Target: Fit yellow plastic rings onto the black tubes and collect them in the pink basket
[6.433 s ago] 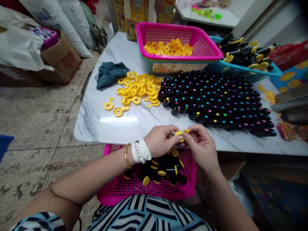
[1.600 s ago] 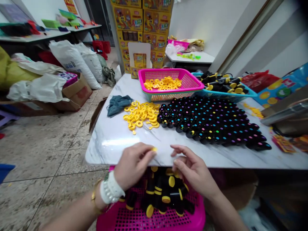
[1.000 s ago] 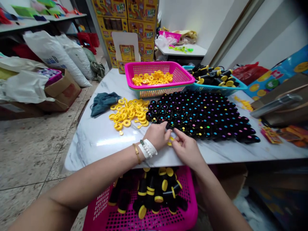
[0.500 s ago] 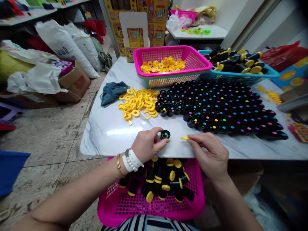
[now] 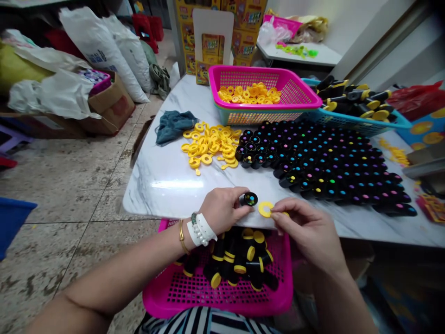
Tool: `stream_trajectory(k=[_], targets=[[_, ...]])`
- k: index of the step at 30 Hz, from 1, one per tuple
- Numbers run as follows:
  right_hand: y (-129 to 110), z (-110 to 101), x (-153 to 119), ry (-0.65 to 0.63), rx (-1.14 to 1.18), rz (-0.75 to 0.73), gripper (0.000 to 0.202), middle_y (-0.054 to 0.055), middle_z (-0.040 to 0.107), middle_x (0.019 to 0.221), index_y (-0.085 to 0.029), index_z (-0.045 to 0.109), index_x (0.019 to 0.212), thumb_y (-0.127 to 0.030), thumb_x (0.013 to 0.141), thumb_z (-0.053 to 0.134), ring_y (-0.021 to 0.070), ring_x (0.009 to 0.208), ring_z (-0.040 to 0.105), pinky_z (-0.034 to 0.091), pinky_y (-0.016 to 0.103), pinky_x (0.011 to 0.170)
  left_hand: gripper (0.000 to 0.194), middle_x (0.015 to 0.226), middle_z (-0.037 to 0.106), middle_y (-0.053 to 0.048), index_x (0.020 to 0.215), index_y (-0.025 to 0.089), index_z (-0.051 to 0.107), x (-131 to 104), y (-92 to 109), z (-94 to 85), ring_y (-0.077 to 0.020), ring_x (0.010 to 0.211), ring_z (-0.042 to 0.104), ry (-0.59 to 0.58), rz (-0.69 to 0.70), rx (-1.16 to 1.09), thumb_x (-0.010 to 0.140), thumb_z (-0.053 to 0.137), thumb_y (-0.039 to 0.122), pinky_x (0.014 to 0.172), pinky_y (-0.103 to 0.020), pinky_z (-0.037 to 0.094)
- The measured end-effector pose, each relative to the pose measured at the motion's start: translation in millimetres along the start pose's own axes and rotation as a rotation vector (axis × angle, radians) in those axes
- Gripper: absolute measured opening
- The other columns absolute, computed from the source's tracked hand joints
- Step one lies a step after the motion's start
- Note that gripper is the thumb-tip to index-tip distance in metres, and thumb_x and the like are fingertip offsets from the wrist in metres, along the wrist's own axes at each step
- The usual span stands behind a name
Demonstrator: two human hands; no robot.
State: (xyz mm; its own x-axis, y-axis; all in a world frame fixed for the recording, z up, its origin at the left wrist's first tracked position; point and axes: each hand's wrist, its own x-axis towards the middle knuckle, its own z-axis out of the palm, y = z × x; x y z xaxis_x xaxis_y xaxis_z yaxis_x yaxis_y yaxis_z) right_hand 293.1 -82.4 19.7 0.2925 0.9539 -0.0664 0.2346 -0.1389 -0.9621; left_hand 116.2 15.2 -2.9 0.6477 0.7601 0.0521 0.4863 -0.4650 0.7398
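Note:
Between thumb and fingers, my left hand (image 5: 222, 209) grips a small black cylinder (image 5: 249, 199), its open end turned up toward me with coloured bits inside. My right hand (image 5: 306, 227) pinches a yellow plastic ring with a short handle (image 5: 265, 209), held flat just right of the cylinder and apart from it. Beyond my hands lies a loose pile of yellow rings (image 5: 212, 144). Many black cylinders (image 5: 333, 162) stand packed together with coloured dots in their tops. Below the table edge, a pink basket (image 5: 194, 299) holds black cylinders with yellow caps (image 5: 239, 260).
A pink basket (image 5: 266, 73) of yellow rings stands at the back of the marble-look table (image 5: 156, 195). Next to it is a blue basket (image 5: 361, 125) of capped cylinders. A dark teal cloth (image 5: 175, 126) lies at left. Sacks (image 5: 90, 51) and cartons (image 5: 111, 104) crowd the floor.
The yellow ring has turned from edge-on to flat and come nearer the black cylinder. The cylinder is tilted more to the right. The whole view has shifted slightly.

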Motion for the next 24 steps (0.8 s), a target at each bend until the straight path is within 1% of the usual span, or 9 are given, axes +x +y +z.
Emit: stream_trajectory(k=[3, 5, 7, 10, 14, 17, 20, 22, 24], targets=[[-7.3, 10.3, 16.9, -0.053, 0.055, 0.008, 0.013, 0.0, 0.063, 0.067, -0.019, 0.069, 0.079, -0.029, 0.073, 0.076, 0.0093, 0.05, 0.052, 0.042, 0.02, 0.044, 0.021, 0.065, 0.062, 0.003, 0.1, 0.022, 0.069, -0.7, 1.3, -0.8, -0.0115, 0.06, 0.055, -0.005, 0.01, -0.003, 0.082, 0.065, 0.032, 0.058, -0.021, 0.038], [-5.8, 15.2, 25.7, -0.115, 0.086, 0.067, 0.015, -0.001, 0.063, 0.065, -0.018, 0.068, 0.078, -0.03, 0.073, 0.075, 0.0076, 0.045, 0.048, 0.039, 0.019, 0.039, 0.018, 0.064, 0.062, 0.003, 0.097, 0.022, 0.069, -0.9, 1.5, -1.0, -0.0112, 0.06, 0.054, -0.006, 0.016, 0.003, 0.082, 0.065, 0.031, 0.057, -0.02, 0.037], [-0.8, 18.1, 30.2, -0.162, 0.124, 0.137, 0.018, -0.003, 0.059, 0.058, -0.017, 0.066, 0.078, -0.033, 0.074, 0.074, 0.0067, 0.041, 0.045, 0.037, 0.018, 0.037, 0.018, 0.064, 0.062, 0.003, 0.097, 0.022, 0.069, -0.9, 0.8, -0.8, -0.0112, 0.059, 0.054, -0.005, 0.015, 0.009, 0.081, 0.065, 0.03, 0.057, -0.02, 0.036], [7.6, 19.4, 31.0, -0.175, 0.201, 0.164, 0.022, -0.006, 0.055, 0.053, -0.018, 0.062, 0.082, -0.035, 0.077, 0.074, 0.006, 0.039, 0.045, 0.037, 0.017, 0.036, 0.018, 0.063, 0.061, 0.004, 0.095, 0.021, 0.069, -0.5, -0.8, -0.3, -0.011, 0.058, 0.053, 0.006, 0.023, 0.003, 0.081, 0.065, 0.031, 0.056, -0.02, 0.035], [11.4, 18.7, 31.2, -0.19, 0.302, 0.182, 0.031, -0.007, 0.057, 0.061, -0.021, 0.06, 0.098, -0.031, 0.075, 0.078, 0.0051, 0.04, 0.047, 0.036, 0.015, 0.035, 0.016, 0.061, 0.06, 0.004, 0.092, 0.021, 0.07, 0.1, -1.4, 0.7, -0.0101, 0.055, 0.052, 0.026, 0.053, -0.009, 0.082, 0.064, 0.032, 0.054, -0.02, 0.033], [7.5, 19.5, 33.1, -0.199, 0.261, 0.193, 0.029, -0.006, 0.057, 0.06, -0.018, 0.062, 0.093, -0.032, 0.074, 0.078, 0.004, 0.04, 0.046, 0.036, 0.014, 0.035, 0.017, 0.061, 0.062, 0.003, 0.094, 0.022, 0.07, 0.2, -1.3, 1.6, -0.0101, 0.055, 0.053, 0.04, 0.067, -0.009, 0.082, 0.063, 0.031, 0.054, -0.021, 0.034], [1.0, 21.2, 34.0, -0.213, 0.211, 0.21, 0.029, -0.009, 0.053, 0.054, -0.018, 0.061, 0.091, -0.034, 0.074, 0.078, 0.0035, 0.035, 0.042, 0.033, 0.014, 0.031, 0.018, 0.062, 0.063, 0.002, 0.096, 0.021, 0.071, 0.0, -0.8, 0.2, -0.0105, 0.055, 0.055, 0.039, 0.064, -0.012, 0.082, 0.063, 0.03, 0.055, -0.021, 0.036], [-2.5, 21.7, 33.3, -0.235, 0.193, 0.233, 0.031, -0.01, 0.051, 0.05, -0.019, 0.059, 0.093, -0.036, 0.075, 0.077, 0.0038, 0.03, 0.04, 0.031, 0.014, 0.028, 0.02, 0.061, 0.064, 0.002, 0.097, 0.02, 0.071, 0.4, 0.4, -3.5, -0.0104, 0.054, 0.056, 0.001, 0.036, -0.072, 0.081, 0.063, 0.028, 0.055, -0.021, 0.038], [-4.4, 21.8, 32.5, -0.263, 0.193, 0.254, 0.032, -0.01, 0.055, 0.051, -0.02, 0.057, 0.095, -0.038, 0.076, 0.075, 0.0049, 0.029, 0.043, 0.033, 0.015, 0.029, 0.023, 0.062, 0.065, 0.001, 0.099, 0.019, 0.07, 2.4, 2.3, -9.1, -0.0099, 0.051, 0.057, -0.102, -0.043, -0.218, 0.081, 0.062, 0.03, 0.052, -0.02, 0.041]])
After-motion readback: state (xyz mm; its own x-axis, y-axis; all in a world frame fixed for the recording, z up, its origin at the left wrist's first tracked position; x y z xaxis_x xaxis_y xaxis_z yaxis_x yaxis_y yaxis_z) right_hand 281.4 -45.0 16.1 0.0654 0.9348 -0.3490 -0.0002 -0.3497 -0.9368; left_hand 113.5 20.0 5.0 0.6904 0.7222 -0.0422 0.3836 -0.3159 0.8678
